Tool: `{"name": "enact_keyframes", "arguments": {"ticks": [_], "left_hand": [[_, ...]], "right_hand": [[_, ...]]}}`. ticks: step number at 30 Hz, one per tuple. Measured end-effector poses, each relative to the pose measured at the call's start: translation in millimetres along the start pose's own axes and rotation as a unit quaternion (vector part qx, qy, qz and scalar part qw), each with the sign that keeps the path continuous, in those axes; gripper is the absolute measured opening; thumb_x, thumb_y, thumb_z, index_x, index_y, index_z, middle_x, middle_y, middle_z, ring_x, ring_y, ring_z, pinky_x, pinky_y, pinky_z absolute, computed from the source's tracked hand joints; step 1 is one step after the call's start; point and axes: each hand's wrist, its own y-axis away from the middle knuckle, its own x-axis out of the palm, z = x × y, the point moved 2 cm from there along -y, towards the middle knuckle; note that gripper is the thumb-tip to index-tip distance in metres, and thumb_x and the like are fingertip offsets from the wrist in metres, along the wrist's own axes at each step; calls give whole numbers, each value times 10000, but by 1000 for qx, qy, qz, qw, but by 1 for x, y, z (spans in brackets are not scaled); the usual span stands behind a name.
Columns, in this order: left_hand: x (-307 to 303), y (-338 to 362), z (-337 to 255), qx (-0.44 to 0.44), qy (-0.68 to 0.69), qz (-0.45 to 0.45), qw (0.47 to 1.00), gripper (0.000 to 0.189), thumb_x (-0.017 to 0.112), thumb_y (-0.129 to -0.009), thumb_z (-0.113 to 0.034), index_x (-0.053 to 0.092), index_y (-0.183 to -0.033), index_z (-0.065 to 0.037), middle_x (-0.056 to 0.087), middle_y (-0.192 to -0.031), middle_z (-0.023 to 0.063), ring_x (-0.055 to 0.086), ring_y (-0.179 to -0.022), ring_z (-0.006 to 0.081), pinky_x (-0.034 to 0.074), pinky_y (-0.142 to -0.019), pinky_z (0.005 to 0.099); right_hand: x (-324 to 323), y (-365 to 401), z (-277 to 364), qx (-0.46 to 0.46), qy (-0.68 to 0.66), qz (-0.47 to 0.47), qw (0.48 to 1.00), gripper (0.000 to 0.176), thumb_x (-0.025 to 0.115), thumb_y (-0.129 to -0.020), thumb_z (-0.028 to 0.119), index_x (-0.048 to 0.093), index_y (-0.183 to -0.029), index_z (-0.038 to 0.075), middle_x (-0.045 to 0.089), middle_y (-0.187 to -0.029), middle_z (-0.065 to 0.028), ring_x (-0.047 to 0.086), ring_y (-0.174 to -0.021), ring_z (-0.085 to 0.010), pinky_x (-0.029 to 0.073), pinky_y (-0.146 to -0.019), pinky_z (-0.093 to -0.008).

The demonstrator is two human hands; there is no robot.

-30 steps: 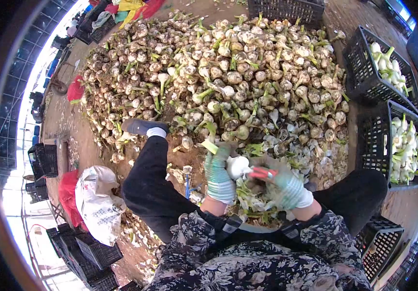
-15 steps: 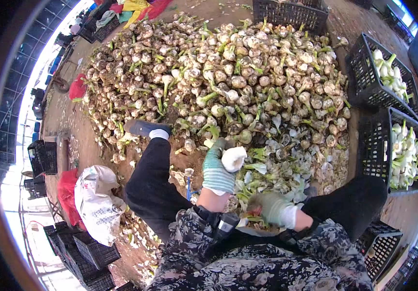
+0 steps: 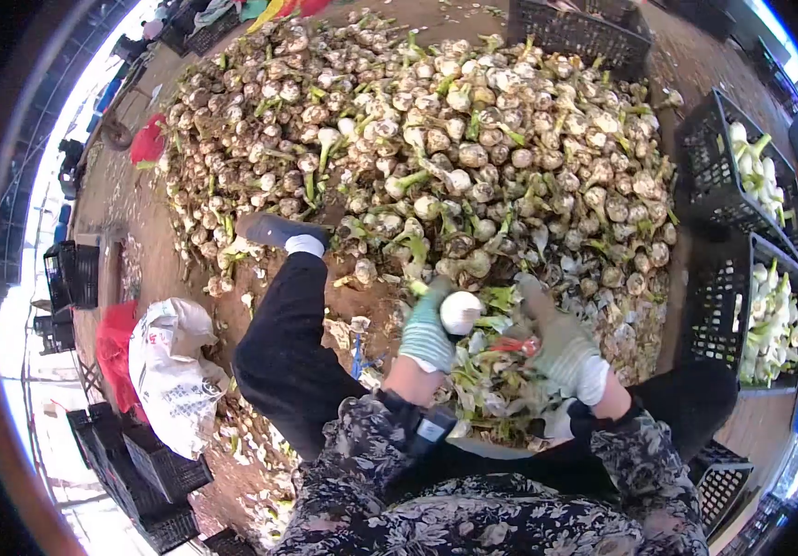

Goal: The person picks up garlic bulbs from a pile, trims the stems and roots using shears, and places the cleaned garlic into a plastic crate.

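Observation:
My left hand, in a green-and-white striped glove, is closed around a white, cleaned garlic bulb. To its right, my right hand, in a similar glove, is closed on a small red-handled tool; its blade or working end cannot be made out. The two hands are apart, a short gap between them. Below and between them lie stripped garlic skins and leaves. Just beyond the hands rises a large heap of unpeeled garlic bulbs, many with green stems.
Black crates of cleaned garlic stand at right, one nearer and one farther. Another black crate is behind the heap. At left are a white sack, a red net bag and stacked black crates.
My right hand has moved forward and slightly right, up from near my lap, with the red-handled tool. My left hand has shifted slightly right, still holding the garlic bulb. The view has tilted slightly.

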Motion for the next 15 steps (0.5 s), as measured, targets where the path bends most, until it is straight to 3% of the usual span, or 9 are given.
{"name": "enact_keyframes", "arguments": {"ticks": [1, 2, 4, 5, 6, 9, 12, 14, 15], "left_hand": [[13, 13, 3, 17, -56, 49, 997, 274, 612, -782, -320, 531, -844, -65, 571, -702, 76, 556, -572, 193, 479, -527, 301], [-4, -20, 33, 140, -301, -93, 939, 436, 616, -749, -443, 558, -856, -24, 553, -676, 84, 520, -560, 198, 442, -549, 315], [-2, -51, 16, 54, -389, -124, 911, 511, 534, -787, -519, 562, -870, -16, 576, -706, 64, 485, -568, 152, 402, -529, 327], [-1, -52, -6, 125, -373, -155, 906, 626, 532, -752, -576, 576, -871, 37, 586, -774, 112, 513, -615, 199, 414, -575, 351], [-4, -51, -31, 195, -356, -182, 896, 741, 530, -716, -633, 590, -872, 89, 597, -842, 159, 541, -663, 245, 427, -620, 374], [-101, -127, -94, 303, -497, -277, 764, 442, 518, -756, -425, 577, -901, -12, 594, -826, 94, 548, -655, 213, 449, -609, 348], [-174, -213, -103, 249, -440, -24, 862, 216, 525, -775, -145, 566, -975, -75, 605, -852, 73, 587, -734, 182, 490, -648, 303], [-243, -305, -100, 315, -482, 144, 805, 218, 529, -770, -144, 578, -961, -50, 600, -877, 149, 596, -786, 222, 485, -692, 334], [-251, -309, -107, 344, -579, -77, 735, 176, 535, -774, -150, 591, -905, -45, 597, -830, 127, 587, -721, 227, 471, -638, 341]], "right_hand": [[7, -13, -3, -184, 21, -103, 977, 570, 636, -754, 238, 368, -1214, 34, 516, -1122, -190, 588, -888, -276, 500, -740, -330], [20, -30, 7, -377, 29, -187, 907, 571, 647, -754, 232, 367, -1209, 32, 544, -1086, -173, 600, -851, -279, 512, -700, -320], [20, -45, -10, -317, -211, -154, 912, 489, 631, -771, 159, 393, -1177, 25, 586, -990, -129, 604, -825, -254, 511, -654, -286], [17, -60, -21, -28, -412, -40, 910, 491, 641, -736, 80, 430, -1177, 45, 520, -1077, -117, 594, -841, -228, 505, -688, -288], [14, -67, -34, 72, -515, -61, 852, 453, 642, -728, 52, 456, -1141, 43, 544, -1010, -114, 598, -797, -198, 515, -643, -283], [23, -91, -106, 52, -477, -53, 876, 354, 604, -774, 73, 492, -1107, 30, 562, -975, -94, 599, -775, -151, 509, -664, -321], [-6, -74, -134, 54, -519, -94, 848, 352, 610, -783, 176, 507, -1089, 36, 569, -964, -85, 590, -781, -148, 496, -667, -318], [-22, -65, -114, -8, -585, -76, 808, 440, 653, -758, 326, 516, -1073, 51, 577, -948, -74, 575, -789, -167, 481, -657, -293], [-48, -51, -111, 70, -619, -101, 776, 461, 667, -739, 346, 515, -1054, 46, 576, -963, -83, 571, -808, -174, 483, -651, -293]]}}
